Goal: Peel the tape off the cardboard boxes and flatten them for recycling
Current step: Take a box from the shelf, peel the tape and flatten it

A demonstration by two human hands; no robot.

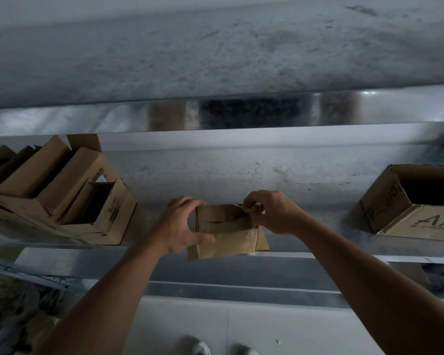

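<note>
A small brown cardboard box (228,231) sits at the front edge of a metal shelf (241,175). My left hand (180,226) grips its left end, fingers over the top and thumb on the front face. My right hand (269,211) pinches a strip of clear tape (249,210) at the box's upper right corner. Shiny tape also shows on the box's front face.
Several cardboard boxes (62,190) lean together at the shelf's left end. A larger open box (415,201) with printed letters stands at the right. A second shelf (215,60) runs above. Crumpled material (16,308) lies at the lower left, and shoes (223,348) show on the pale floor.
</note>
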